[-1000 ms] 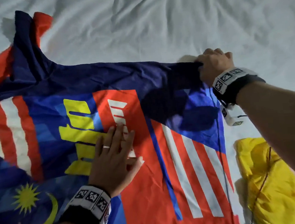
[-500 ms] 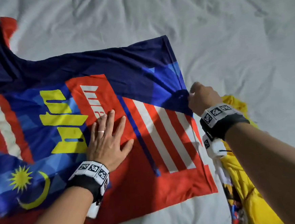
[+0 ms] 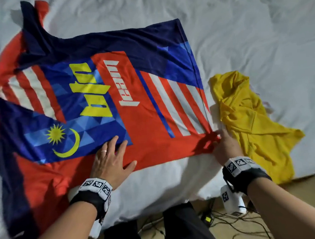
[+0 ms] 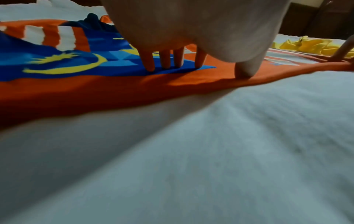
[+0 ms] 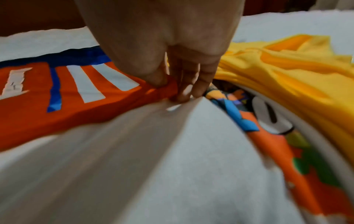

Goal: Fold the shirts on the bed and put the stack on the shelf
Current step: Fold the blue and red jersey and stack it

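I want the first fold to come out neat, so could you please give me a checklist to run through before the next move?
1. Red, navy and blue printed jersey spread flat on the white bedsheet: ok.
2. Left hand pressing the jersey down with straight fingers: ok.
3. Right hand pinching the jersey's near corner: ok.
4. Far sleeve smoothed out: not ok, it lies bunched.
5. Crumpled yellow shirt clear of the jersey's hem: cannot tell, they lie very close.
6. Shelf ready for the stack: cannot tell, none in view.
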The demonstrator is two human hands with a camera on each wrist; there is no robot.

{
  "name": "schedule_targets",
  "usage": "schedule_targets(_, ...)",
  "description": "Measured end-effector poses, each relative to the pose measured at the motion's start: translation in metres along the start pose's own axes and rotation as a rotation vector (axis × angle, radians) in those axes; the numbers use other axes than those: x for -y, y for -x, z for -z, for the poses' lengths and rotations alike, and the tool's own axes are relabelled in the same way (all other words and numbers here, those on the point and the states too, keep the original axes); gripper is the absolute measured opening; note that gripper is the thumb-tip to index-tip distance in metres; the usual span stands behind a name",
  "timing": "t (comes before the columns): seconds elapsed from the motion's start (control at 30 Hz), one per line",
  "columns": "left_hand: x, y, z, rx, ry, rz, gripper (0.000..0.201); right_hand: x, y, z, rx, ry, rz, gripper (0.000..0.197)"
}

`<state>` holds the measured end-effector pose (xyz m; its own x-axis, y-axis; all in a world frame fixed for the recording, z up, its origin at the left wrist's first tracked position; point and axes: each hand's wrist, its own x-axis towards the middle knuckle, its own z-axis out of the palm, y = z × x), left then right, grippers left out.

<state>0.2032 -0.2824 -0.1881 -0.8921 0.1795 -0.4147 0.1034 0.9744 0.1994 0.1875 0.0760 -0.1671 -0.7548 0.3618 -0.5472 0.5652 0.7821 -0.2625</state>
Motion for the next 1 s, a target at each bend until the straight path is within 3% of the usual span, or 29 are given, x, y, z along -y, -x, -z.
schedule_targets(0.07,0.015,0.014,0.001,-0.002,0.005,0.021,0.082,0.001,0.009,0.001,-0.11,0.148,0.097,0.05)
schedule_targets(0.13,0.029,0.025,0.003,-0.019,0.023,0.016,0.082,0.015,0.025,-0.006,-0.191,0.358,0.293,0.06)
schedule_targets(0.23,0.052,0.041,0.007,-0.046,0.011,-0.031,0.077,0.045,0.043,-0.032,-0.098,0.488,0.659,0.052)
schedule_targets(0.3,0.071,0.052,0.009,-0.024,-0.045,-0.047,0.07,0.061,0.047,-0.046,-0.027,0.641,0.738,0.052)
schedule_targets(0.4,0.099,0.07,0.009,0.036,-0.133,-0.025,0.053,0.07,0.043,-0.048,0.008,0.816,0.697,0.054)
schedule_targets(0.5,0.115,0.081,0.009,0.035,-0.172,-0.002,0.033,0.066,0.038,-0.039,0.018,0.882,0.658,0.037)
schedule_targets(0.63,0.128,0.082,0.012,0.041,-0.17,-0.024,0.035,0.057,0.032,-0.019,0.117,0.872,0.557,0.041)
schedule_targets(0.83,0.145,0.059,0.043,0.168,0.138,0.143,0.017,0.068,0.006,-0.006,0.245,0.793,0.425,0.039)
schedule_targets(0.9,0.149,0.047,0.056,0.129,0.258,0.213,0.015,0.08,-0.003,-0.001,0.279,0.772,0.38,0.021)
schedule_targets(1.0,0.153,0.023,0.075,0.061,0.314,0.313,0.014,0.099,-0.02,0.012,0.275,0.711,0.35,0.015)
